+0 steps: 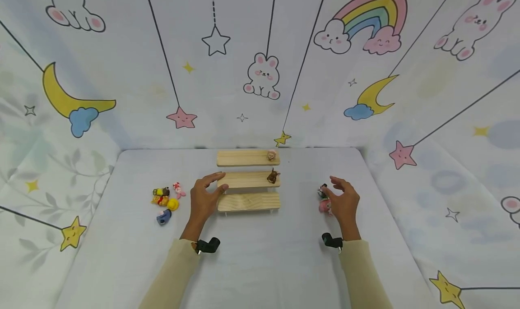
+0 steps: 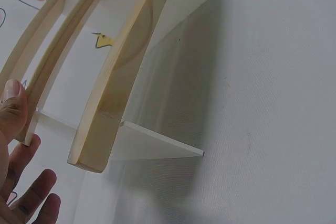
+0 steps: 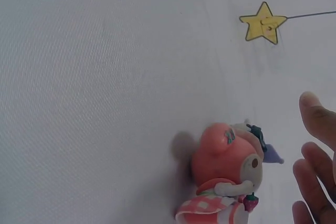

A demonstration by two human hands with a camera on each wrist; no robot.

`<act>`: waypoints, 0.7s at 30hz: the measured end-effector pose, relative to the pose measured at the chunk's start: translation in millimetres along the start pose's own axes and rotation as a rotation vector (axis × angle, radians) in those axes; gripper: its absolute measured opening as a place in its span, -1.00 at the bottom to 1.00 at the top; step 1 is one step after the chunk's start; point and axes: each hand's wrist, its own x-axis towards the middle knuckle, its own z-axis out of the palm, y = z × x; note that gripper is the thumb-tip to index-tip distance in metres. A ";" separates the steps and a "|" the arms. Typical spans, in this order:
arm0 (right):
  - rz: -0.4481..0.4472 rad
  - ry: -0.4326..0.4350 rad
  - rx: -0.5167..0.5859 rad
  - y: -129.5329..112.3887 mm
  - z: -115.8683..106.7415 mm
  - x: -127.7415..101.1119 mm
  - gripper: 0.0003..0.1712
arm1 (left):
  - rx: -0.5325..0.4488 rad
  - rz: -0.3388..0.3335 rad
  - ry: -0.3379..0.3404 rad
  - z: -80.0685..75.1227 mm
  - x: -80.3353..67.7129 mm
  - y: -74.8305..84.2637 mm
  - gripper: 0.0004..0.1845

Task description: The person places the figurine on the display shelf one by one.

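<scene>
Right of centre, the right hand (image 1: 344,204) is hovering, fingers spread, over the pink figure (image 3: 223,182). The left hand (image 1: 205,196), fingers loose, is seemingly touching the wooden stepped shelf (image 1: 248,179).

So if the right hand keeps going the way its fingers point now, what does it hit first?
Probably the pink figure lying on the table beside a darker small figure. The right hand hovers open with its fingers close above them, not yet touching; depth is hard to judge.
</scene>
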 end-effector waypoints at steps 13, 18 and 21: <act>0.154 -0.073 -0.057 9.6 10.9 4.7 -0.49 | -0.003 -0.002 -0.003 -0.8 1.1 -1.2 -0.54; 0.193 -0.112 -0.063 9.4 12.6 4.2 -0.49 | -0.002 -0.010 -0.003 -0.8 1.1 -0.9 -0.54; 0.198 -0.127 -0.071 9.1 13.3 3.7 -0.49 | 0.000 -0.008 -0.005 -0.2 0.9 -0.9 -0.53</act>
